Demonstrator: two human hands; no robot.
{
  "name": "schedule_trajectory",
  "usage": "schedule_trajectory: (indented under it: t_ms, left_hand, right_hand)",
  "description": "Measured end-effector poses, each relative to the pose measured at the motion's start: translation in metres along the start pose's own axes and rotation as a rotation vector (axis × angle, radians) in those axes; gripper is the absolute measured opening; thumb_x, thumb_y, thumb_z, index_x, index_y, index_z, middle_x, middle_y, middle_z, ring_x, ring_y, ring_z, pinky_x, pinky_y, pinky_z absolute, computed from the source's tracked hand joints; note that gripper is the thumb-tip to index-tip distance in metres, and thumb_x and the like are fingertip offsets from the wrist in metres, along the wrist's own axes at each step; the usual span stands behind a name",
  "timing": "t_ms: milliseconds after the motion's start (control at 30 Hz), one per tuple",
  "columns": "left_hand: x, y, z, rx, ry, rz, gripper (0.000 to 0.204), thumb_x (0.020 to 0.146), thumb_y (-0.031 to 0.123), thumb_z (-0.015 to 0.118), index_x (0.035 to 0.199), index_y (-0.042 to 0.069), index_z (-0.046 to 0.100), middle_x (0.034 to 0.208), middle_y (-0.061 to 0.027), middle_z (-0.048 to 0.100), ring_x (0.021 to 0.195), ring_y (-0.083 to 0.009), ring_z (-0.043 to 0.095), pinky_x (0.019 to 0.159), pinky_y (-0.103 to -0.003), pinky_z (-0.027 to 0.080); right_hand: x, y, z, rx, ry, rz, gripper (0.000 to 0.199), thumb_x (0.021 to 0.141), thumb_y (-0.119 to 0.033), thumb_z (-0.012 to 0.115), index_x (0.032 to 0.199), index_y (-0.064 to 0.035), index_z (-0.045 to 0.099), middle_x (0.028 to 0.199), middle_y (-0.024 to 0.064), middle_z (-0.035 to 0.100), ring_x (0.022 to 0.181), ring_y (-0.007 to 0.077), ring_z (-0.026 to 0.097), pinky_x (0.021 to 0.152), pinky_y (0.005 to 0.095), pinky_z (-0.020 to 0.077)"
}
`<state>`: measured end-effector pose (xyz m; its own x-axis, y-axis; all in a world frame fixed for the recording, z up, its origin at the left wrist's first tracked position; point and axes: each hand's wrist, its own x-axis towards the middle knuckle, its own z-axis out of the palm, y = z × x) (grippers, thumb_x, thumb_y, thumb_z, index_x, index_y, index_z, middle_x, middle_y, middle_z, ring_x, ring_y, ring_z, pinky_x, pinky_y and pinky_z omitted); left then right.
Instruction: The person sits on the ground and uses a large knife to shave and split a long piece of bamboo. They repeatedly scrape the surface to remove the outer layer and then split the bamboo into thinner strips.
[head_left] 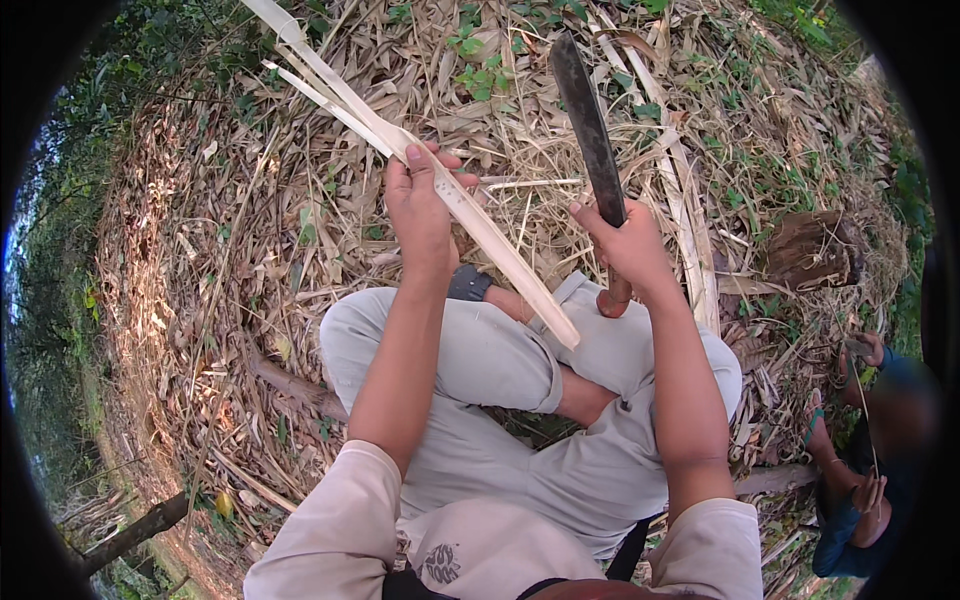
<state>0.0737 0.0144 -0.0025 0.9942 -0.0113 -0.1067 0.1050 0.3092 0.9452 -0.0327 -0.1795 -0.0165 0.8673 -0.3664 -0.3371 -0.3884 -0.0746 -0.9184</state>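
Pale strip (500, 246) in left hand (420, 218), machete (588, 125) in right hand (634, 246)

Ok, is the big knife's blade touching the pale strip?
No: the right hand holds the big knife to the right of the pale strip, with leaf litter showing between them.

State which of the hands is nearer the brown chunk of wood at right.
Right. The right hand, gripping the machete, is left of the brown chunk of wood, not touching it; the left hand, holding the pale strip, is farther left.
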Motion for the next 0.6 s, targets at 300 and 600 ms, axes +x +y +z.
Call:
schedule_trajectory:
  t_ms: [300,600]
  left_hand:
    - [0.056,0.037,-0.006,0.007,-0.309,0.164,0.039,0.101,0.016,0.052,0.133,0.004,0.035,0.11,-0.0193,0.065,0.102,-0.0337,0.068,0.086,-0.04,0.06]
    - [0.032,0.04,-0.005,-0.01,-0.427,0.119,0.038,0.107,0.025,0.036,0.135,0.0,0.037,0.124,-0.0239,0.059,0.112,-0.037,0.063,0.095,-0.042,0.054]
  right_hand:
    - [-0.006,-0.015,-0.01,0.048,-0.1,0.009,0.036,0.088,-0.029,0.075,0.113,-0.0036,0.066,0.054,-0.0033,0.052,0.042,0.0048,0.046,0.04,0.0227,0.0345]
    - [0.017,0.001,-0.001,0.079,-0.072,0.091,0.036,0.089,-0.022,0.072,0.118,-0.0017,0.064,0.06,-0.0011,0.056,0.045,0.0062,0.048,0.041,0.0234,0.0364]
